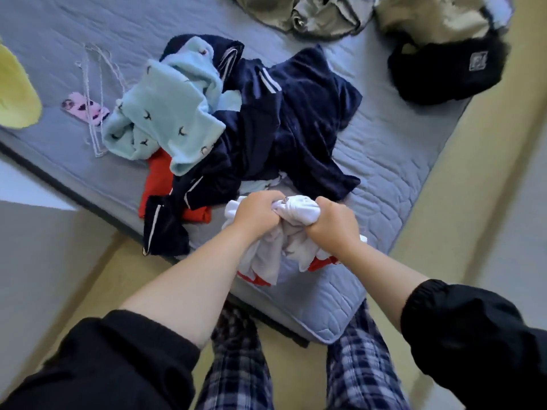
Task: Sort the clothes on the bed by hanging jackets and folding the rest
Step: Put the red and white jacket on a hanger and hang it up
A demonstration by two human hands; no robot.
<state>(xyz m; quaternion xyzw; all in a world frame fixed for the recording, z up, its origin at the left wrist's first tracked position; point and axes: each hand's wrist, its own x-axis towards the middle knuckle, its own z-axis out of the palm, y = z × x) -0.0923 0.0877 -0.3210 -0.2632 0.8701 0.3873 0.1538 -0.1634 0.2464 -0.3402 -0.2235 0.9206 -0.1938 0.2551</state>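
The white cloth with red edges is bunched up at the near corner of the bed, and its loose end hangs down to the grey cover. The left hand and the right hand both squeeze its top tight, fists close together. Just behind it is a messy pile: a dark blue piece with white stripes, a light blue fuzzy piece with little moons, and a red piece under them. None of them is folded. Far back lie a green-grey jacket and a black one, not hung up. What look like thin white hangers lie by a pink phone. No folded stack shows, so I think the job has only begun and nearly all of it is left.
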